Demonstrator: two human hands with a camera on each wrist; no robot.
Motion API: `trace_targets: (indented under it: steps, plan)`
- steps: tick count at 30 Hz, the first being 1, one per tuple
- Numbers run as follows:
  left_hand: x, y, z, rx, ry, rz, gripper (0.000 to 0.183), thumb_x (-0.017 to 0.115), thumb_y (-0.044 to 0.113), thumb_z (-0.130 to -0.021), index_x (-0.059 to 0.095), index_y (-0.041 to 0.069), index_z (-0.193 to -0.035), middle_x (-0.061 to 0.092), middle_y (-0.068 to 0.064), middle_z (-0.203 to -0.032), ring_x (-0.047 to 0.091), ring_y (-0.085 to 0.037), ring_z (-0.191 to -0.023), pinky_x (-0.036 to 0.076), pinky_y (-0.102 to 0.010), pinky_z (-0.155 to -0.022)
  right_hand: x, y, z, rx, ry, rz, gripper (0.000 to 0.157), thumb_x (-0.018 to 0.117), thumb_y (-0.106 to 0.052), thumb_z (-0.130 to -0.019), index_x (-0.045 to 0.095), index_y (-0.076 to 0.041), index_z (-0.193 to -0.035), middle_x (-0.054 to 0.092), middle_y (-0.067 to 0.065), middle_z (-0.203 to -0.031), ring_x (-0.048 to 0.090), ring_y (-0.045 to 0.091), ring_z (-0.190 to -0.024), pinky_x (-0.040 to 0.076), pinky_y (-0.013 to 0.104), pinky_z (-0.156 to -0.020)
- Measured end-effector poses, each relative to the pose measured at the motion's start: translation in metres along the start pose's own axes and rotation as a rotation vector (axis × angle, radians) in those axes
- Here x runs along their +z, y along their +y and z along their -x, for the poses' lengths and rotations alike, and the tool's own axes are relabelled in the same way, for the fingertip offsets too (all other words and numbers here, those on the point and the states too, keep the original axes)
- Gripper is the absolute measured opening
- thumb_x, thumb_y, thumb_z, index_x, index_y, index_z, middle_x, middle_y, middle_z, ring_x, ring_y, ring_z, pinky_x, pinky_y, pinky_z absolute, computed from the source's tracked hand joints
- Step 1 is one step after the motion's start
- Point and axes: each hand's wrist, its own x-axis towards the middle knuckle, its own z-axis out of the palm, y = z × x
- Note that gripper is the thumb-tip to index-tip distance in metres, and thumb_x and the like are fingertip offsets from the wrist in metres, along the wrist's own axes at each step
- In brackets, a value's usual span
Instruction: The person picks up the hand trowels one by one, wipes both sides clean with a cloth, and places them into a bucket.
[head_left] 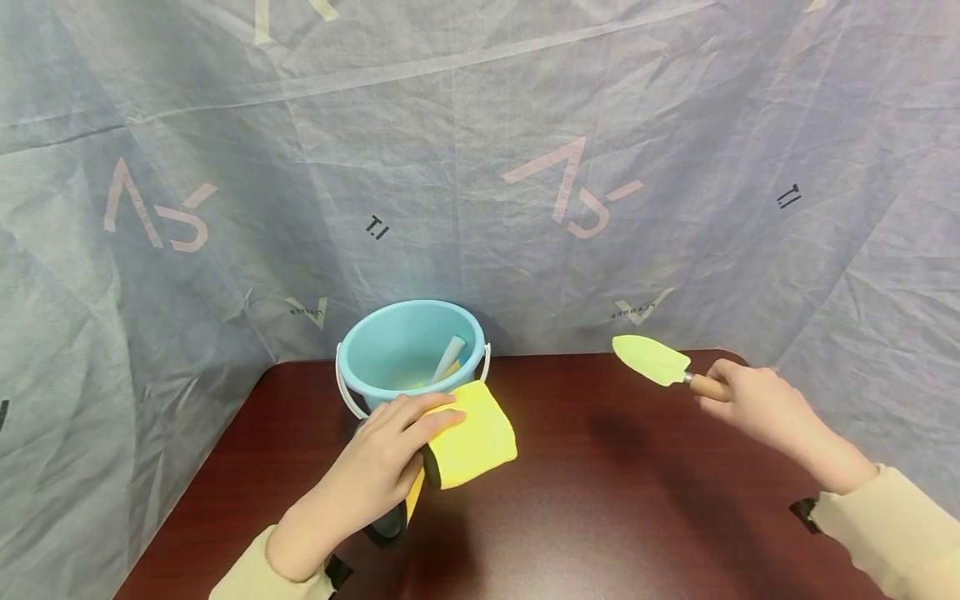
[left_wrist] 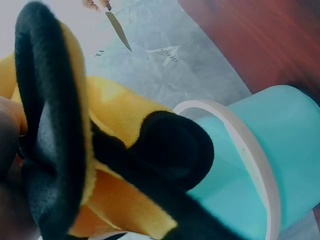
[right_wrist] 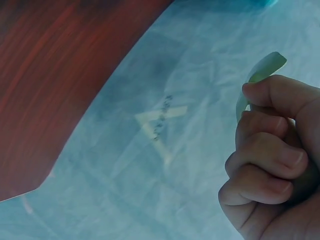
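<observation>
My left hand point(head_left: 386, 446) grips a folded yellow cloth point(head_left: 476, 437) with thick black edging, just in front of the light-blue bucket point(head_left: 351, 377). Up close in the left wrist view, the cloth's black-edged folds point(left_wrist: 172, 150) overlap the bucket point(left_wrist: 292, 145). Off to the right, my right hand point(head_left: 757, 404) holds a hand trowel point(head_left: 651, 358) by its wooden handle, above the table. Its pale green blade points left. In the right wrist view the fingers curl round the handle, and only part of the blade point(right_wrist: 268, 66) shows past them.
The bucket stands at the table's back left, its white handle point(head_left: 347, 396) hanging down. Inside lie a pale-blue stick-like piece point(head_left: 448, 357) and some yellow and blue bits, partly hidden. A grey printed sheet point(head_left: 465, 167) hangs behind the dark red-brown table point(head_left: 570, 517).
</observation>
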Motion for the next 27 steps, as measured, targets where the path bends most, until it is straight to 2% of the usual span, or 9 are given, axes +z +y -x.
trace_targets:
  steps: [4, 6, 10, 13, 20, 27]
  plan:
    - [-0.003, 0.001, -0.004, 0.016, 0.023, -0.004, 0.058, 0.050, -0.012, -0.074, 0.058, 0.016, -0.124, 0.056, -0.004, -0.125, 0.057, -0.020, -0.106, 0.046, -0.038, -0.092, 0.000, -0.014, 0.003, -0.036, 0.050, -0.001, 0.011, 0.063, -0.021, -0.080, 0.059, -0.012, -0.086, 0.047, -0.005, -0.061, 0.042, 0.013, -0.053, 0.032, 0.031, -0.046]
    - [-0.004, 0.002, -0.006, 0.025, 0.041, -0.007, 0.056, 0.049, -0.011, -0.075, 0.059, 0.016, -0.123, 0.057, -0.004, -0.124, 0.058, -0.020, -0.106, 0.046, -0.038, -0.090, 0.001, -0.020, 0.004, -0.060, 0.077, -0.002, 0.008, 0.063, -0.018, -0.079, 0.057, -0.014, -0.077, 0.043, -0.006, -0.059, 0.039, 0.011, -0.052, 0.031, 0.029, -0.046]
    - [-0.008, 0.004, -0.013, 0.041, 0.075, -0.002, 0.054, 0.046, -0.011, -0.076, 0.059, 0.015, -0.122, 0.058, -0.005, -0.124, 0.058, -0.021, -0.106, 0.046, -0.037, -0.089, 0.003, -0.030, 0.007, -0.127, 0.132, 0.004, 0.024, 0.065, -0.017, -0.077, 0.046, -0.019, -0.063, 0.033, -0.009, -0.056, 0.032, 0.007, -0.050, 0.028, 0.026, -0.046]
    - [-0.009, 0.006, -0.017, 0.050, 0.091, 0.008, 0.053, 0.045, -0.010, -0.078, 0.060, 0.015, -0.122, 0.058, -0.006, -0.124, 0.057, -0.022, -0.106, 0.046, -0.037, -0.089, 0.004, -0.038, 0.008, -0.182, 0.155, 0.010, 0.031, 0.069, -0.017, -0.077, 0.042, -0.020, -0.061, 0.030, -0.011, -0.055, 0.029, 0.004, -0.050, 0.028, 0.023, -0.046]
    - [-0.010, 0.008, -0.024, 0.059, 0.096, 0.008, 0.053, 0.044, -0.010, -0.079, 0.060, 0.015, -0.124, 0.057, -0.005, -0.126, 0.057, -0.022, -0.106, 0.044, -0.036, -0.091, 0.010, -0.056, 0.010, -0.259, 0.140, 0.024, 0.031, 0.073, -0.020, -0.075, 0.044, -0.023, -0.064, 0.029, -0.013, -0.055, 0.030, 0.003, -0.050, 0.028, 0.022, -0.046]
    - [-0.007, 0.012, -0.031, 0.076, 0.089, 0.007, 0.051, 0.047, -0.009, -0.081, 0.060, 0.014, -0.124, 0.057, -0.006, -0.127, 0.058, -0.021, -0.104, 0.045, -0.035, -0.091, 0.016, -0.073, 0.009, -0.332, 0.128, 0.032, 0.039, 0.071, -0.018, -0.075, 0.035, -0.023, -0.061, 0.018, -0.015, -0.057, 0.025, 0.001, -0.051, 0.025, 0.021, -0.045]
